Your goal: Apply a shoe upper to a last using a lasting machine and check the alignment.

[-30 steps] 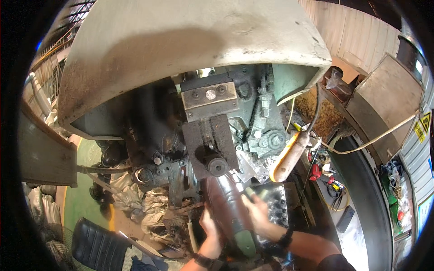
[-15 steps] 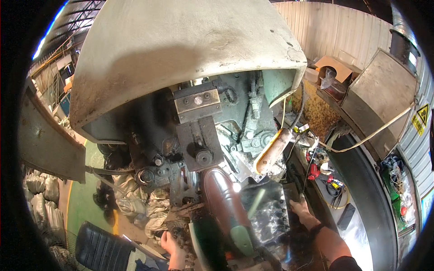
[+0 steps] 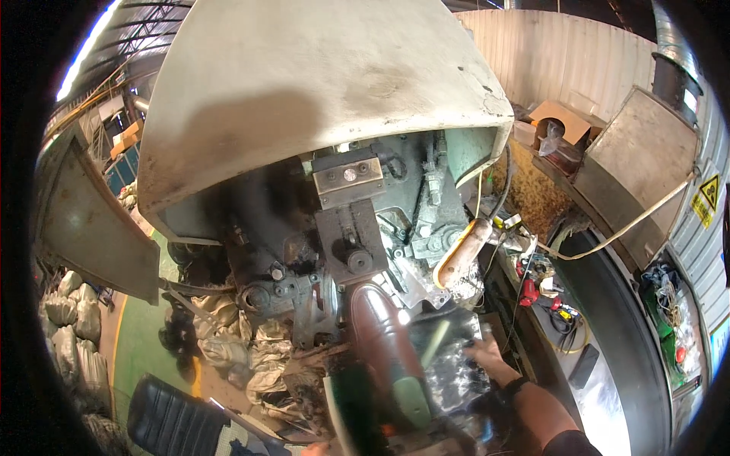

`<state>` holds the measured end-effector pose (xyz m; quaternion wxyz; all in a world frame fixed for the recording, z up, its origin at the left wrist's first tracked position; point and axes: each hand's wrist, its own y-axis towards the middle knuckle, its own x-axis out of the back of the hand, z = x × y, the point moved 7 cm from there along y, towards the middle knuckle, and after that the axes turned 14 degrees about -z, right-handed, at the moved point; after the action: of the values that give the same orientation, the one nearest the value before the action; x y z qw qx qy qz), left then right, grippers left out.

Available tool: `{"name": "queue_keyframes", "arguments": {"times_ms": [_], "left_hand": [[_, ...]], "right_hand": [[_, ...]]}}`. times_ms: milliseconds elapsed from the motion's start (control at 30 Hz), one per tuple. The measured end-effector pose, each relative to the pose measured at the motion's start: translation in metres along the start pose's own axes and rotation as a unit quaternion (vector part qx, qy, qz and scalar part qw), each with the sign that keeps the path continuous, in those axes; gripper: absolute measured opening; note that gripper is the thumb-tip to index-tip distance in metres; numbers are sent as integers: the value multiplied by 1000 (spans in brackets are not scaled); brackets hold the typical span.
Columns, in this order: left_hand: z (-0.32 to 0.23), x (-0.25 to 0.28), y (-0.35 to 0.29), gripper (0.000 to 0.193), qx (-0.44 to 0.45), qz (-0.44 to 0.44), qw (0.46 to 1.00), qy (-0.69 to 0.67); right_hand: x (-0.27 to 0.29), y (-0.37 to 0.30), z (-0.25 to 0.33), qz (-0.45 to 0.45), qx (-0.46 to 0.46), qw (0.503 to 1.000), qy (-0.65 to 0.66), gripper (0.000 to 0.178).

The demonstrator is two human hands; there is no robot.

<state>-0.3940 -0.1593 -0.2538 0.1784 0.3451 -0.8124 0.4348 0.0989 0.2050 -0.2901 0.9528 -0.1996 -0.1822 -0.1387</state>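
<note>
A brown leather shoe [image 3: 374, 323] stands toe up in the middle of a dark shoe-making machine [image 3: 357, 228], with a green last [image 3: 411, 399] showing at its heel end. To its right lies a worn, shiny metal plate [image 3: 456, 368]. My right hand [image 3: 493, 359] reaches over that plate's right edge, its fingers apart and nothing seen in them; whether they touch the plate is unclear. Of my left hand [image 3: 315, 449] only a sliver shows at the lower edge, below the shoe's left side, its fingers hidden.
A large pale hood [image 3: 319, 83] overhangs the machine. A lamp [image 3: 462, 254] hangs right of the shoe. Farther right, a bench holds a red tool [image 3: 530, 292] and cables beside a black conveyor belt [image 3: 631, 342]. Sacks [image 3: 220, 338] and a black chair [image 3: 171, 418] stand at left.
My left hand has dropped down from the machine's left side to the picture's lower edge. My right hand has moved left, from the block's side onto the plate's edge. The view has shifted slightly.
</note>
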Motion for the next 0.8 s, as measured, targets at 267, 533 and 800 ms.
{"name": "queue_keyframes", "arguments": {"times_ms": [267, 533, 800], "left_hand": [[109, -43, 60, 28, -28, 32, 989, -138], [82, -26, 97, 41, -155, -161, 964, -142], [-167, 10, -78, 57, -319, -48, 863, -389]], "right_hand": [[20, -38, 45, -92, 39, 994, 33, 92], [6, -90, 89, 104, 95, 980, 139, 64], [-17, -181, 170, 244, 314, 912, -106, 56]]}}
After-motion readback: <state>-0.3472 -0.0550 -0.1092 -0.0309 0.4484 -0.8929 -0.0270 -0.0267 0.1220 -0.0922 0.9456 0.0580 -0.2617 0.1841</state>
